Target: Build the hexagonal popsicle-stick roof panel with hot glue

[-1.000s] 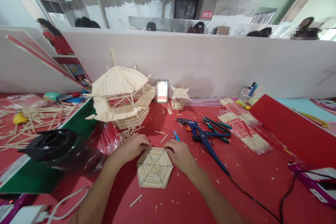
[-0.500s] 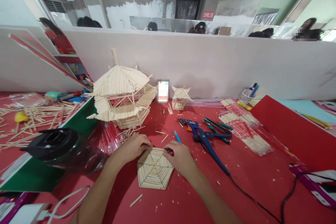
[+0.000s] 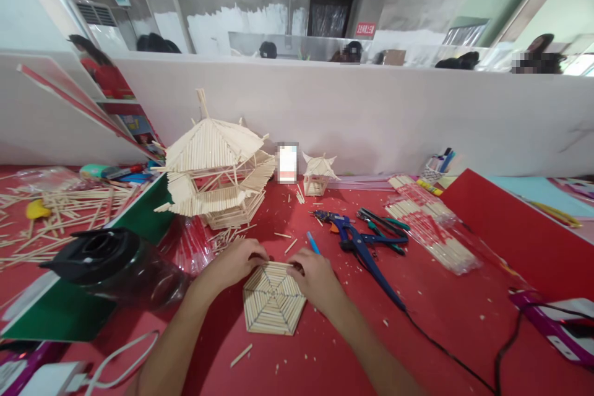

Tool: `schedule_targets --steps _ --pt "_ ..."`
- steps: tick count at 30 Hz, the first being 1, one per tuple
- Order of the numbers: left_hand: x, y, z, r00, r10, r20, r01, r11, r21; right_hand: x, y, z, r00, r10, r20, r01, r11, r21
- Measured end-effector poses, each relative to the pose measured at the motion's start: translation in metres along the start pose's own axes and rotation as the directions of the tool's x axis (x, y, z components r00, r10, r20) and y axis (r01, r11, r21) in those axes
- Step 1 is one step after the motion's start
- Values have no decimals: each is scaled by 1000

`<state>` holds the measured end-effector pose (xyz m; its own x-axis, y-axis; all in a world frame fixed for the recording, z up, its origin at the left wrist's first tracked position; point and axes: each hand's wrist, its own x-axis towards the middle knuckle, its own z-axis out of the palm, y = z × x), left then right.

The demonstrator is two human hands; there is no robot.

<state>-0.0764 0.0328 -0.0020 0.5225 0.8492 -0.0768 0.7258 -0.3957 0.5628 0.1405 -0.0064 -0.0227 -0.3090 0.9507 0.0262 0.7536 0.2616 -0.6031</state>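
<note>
A flat hexagonal panel of wooden sticks [image 3: 273, 306] lies on the red tabletop, with dark lines running from its centre to its corners. At its far left corner, my left hand [image 3: 245, 258] is closed, thumb and fingers pinched at the edge. My right hand [image 3: 314, 272] is closed in the same way at the far right corner, its fingers curled down onto the rim. Some fingertips are hidden, so any small stick between them cannot be made out. Just past my right hand lies a blue pen [image 3: 313, 242]. One loose stick [image 3: 241, 355] rests near the panel's front.
Behind my hands stand a large stick pavilion [image 3: 213, 167], a phone [image 3: 288, 164] and a small stick pavilion [image 3: 319, 174]. A blue glue gun [image 3: 362, 247], pliers [image 3: 385, 229] and bagged sticks [image 3: 434, 226] lie right. A dark bottle [image 3: 125, 266] is at left.
Both hands stay at the far edge of the panel, with only a slight shift of the right fingers. The view has tilted very slightly.
</note>
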Motion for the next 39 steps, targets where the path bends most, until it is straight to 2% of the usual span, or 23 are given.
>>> schedule_targets --steps 7,14,21,27,32,39 --pt "-2 3 -3 1000 -19 3 19 1000 24 -4 0 9 1000 -12 0 12 1000 -2" --pt "-1 8 0 997 -68 -20 68 997 20 4 5 3 1000 -23 8 23 1000 -19" --pt "0 8 2 999 -48 -19 48 999 21 8 9 -8 999 -35 29 35 999 20" --pt "-3 13 -3 997 -74 8 74 997 -2 -4 1 -1 1000 -10 14 10 999 53" --pt "-5 16 -5 996 -84 21 84 996 -10 -5 4 5 999 -32 1 32 997 75" --pt "0 13 1 997 -74 -22 73 996 -42 3 7 -2 999 -18 26 17 999 41"
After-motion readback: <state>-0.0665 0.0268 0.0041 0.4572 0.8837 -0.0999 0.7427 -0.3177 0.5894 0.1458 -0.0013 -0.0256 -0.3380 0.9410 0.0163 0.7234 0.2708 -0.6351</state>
